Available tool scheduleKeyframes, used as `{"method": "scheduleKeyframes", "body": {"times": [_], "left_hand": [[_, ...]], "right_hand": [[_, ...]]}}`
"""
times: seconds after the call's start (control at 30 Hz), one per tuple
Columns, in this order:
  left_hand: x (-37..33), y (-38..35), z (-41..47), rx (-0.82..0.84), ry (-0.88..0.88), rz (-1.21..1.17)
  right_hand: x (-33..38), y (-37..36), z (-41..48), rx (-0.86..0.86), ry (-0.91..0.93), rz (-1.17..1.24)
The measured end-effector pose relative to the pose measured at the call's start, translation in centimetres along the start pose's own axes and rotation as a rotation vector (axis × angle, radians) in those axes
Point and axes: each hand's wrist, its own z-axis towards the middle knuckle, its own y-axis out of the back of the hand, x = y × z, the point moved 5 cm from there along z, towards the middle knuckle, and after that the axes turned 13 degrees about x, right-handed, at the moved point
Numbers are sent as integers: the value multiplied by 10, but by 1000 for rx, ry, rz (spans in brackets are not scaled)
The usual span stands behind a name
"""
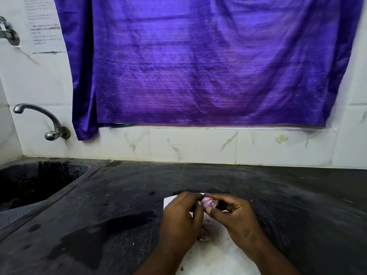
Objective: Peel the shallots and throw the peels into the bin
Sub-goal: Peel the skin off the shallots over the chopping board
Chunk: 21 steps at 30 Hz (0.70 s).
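Purple shallot (207,202) lies crosswise between both hands' fingertips.

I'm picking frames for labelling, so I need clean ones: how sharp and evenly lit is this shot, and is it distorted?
Head view: wide-angle bending curves the counter edge and the curtain; the shallot between the left hand and right hand looks soft; the white board is nearly blown out; the sink is very dark.

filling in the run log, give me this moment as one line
step: peeling | left hand + right hand: both gripping shallot | over: white board | peels: on board | bin: not in view
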Motion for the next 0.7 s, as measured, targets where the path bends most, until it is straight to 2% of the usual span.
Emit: {"method": "scheduleKeyframes", "body": {"times": [0.1, 0.23, 0.47, 0.7], "left_hand": [[5, -2, 1, 25, 40, -223], [13, -6, 4, 36, 74, -347], [4, -4, 2, 30, -17, -211], [1, -8, 0, 93, -40, -247]], "right_hand": [[-3, 1, 1, -5, -25, 83], [-4, 1, 1, -13, -49, 166], [-2, -2, 0, -2, -93, 248], [-1, 2, -1, -20, -114, 292]]}}
